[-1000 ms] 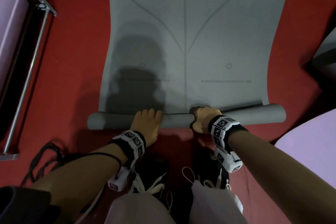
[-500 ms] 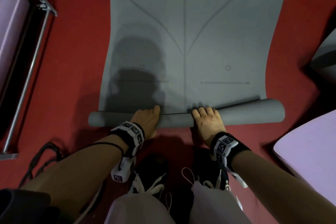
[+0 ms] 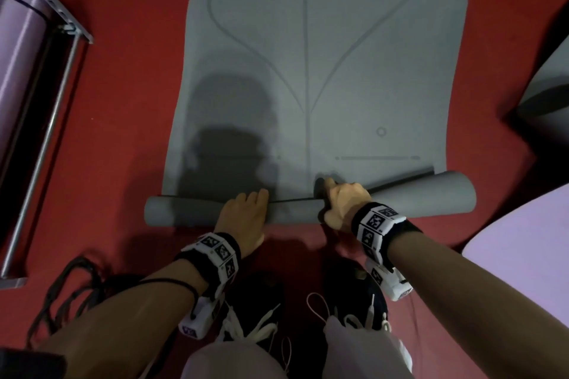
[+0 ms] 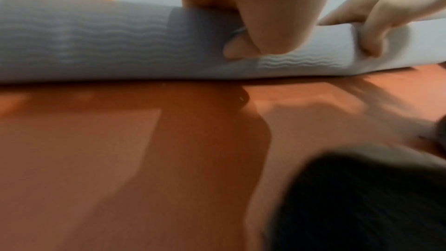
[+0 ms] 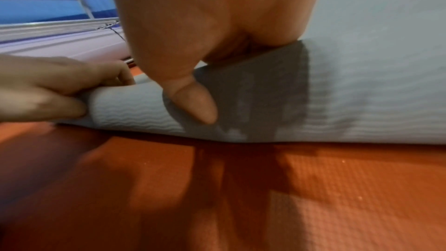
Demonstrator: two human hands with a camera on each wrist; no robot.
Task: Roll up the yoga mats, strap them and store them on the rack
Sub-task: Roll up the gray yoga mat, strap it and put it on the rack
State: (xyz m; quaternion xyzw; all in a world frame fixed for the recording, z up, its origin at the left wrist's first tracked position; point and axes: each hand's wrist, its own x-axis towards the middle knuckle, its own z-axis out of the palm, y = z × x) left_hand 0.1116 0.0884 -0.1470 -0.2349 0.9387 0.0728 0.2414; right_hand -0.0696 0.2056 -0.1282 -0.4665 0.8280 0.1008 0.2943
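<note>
A grey yoga mat (image 3: 369, 71) lies flat on the red floor, its near end wound into a thin roll (image 3: 191, 212) that is looser and thicker at its right end. My left hand (image 3: 246, 212) holds the roll just left of its middle, fingers over the top and thumb on the near side (image 5: 48, 91). My right hand (image 3: 343, 201) grips the roll just right of the middle, knuckles up, fingers curled over the far side and thumb (image 5: 193, 106) pressed on the near face. In the left wrist view the roll (image 4: 84, 45) runs across under my palm.
A metal rack (image 3: 46, 132) stands at the left with a rolled purple mat (image 3: 18, 40) in it. Black straps (image 3: 70, 286) lie on the floor by my left arm. A flat purple mat (image 3: 523, 255) and another grey mat (image 3: 548, 86) lie at the right. My shoes (image 3: 261, 295) stand behind the roll.
My right hand, flat on the roll half a second ago, has curled over it again. The roll has turned a little further onto the mat. My left hand stays put.
</note>
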